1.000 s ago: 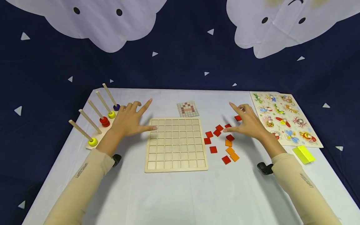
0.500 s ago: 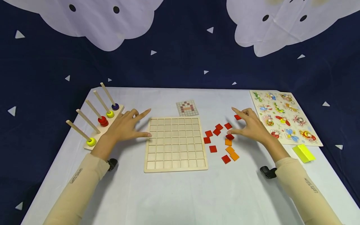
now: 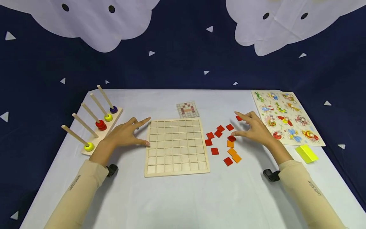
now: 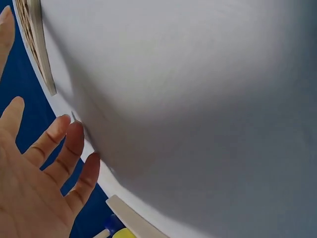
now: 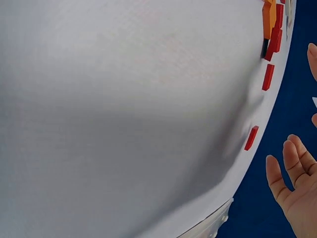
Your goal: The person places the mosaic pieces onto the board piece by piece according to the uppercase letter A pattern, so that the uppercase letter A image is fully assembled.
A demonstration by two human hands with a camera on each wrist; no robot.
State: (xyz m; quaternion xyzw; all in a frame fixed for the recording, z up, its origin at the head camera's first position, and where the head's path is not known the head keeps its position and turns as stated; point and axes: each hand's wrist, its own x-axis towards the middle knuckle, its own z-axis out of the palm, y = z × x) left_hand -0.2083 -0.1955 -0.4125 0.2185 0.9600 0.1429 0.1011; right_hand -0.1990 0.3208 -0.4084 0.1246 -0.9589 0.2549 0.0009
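Observation:
My left hand (image 3: 121,133) hovers by the left side of a wooden grid board (image 3: 177,174), its thumb tip at the board's edge. Whether it touches the board I cannot tell. Its thumb and index finger are spread with nothing between them, and in the left wrist view the fingers (image 4: 67,156) are loosely bent. My right hand (image 3: 254,130) is held over the right end of several loose red tiles (image 3: 214,151) and orange tiles (image 3: 236,158). Its thumb and index finger also stand apart, holding nothing. The thumb overlaps a red tile (image 3: 231,138) in the head view.
Behind the board lies a small pattern card (image 3: 187,109). A wooden peg stand (image 3: 96,140) with coloured beads is at left, close to the left forearm. At right are a picture puzzle board (image 3: 288,117) and a yellow block (image 3: 306,154). A dark blue cloth (image 3: 183,70) hangs behind.
Both hands have come slightly lower and nearer. The left thumb has drawn back from over the board to its left edge. The tiles have stayed put; the head view has shifted a little.

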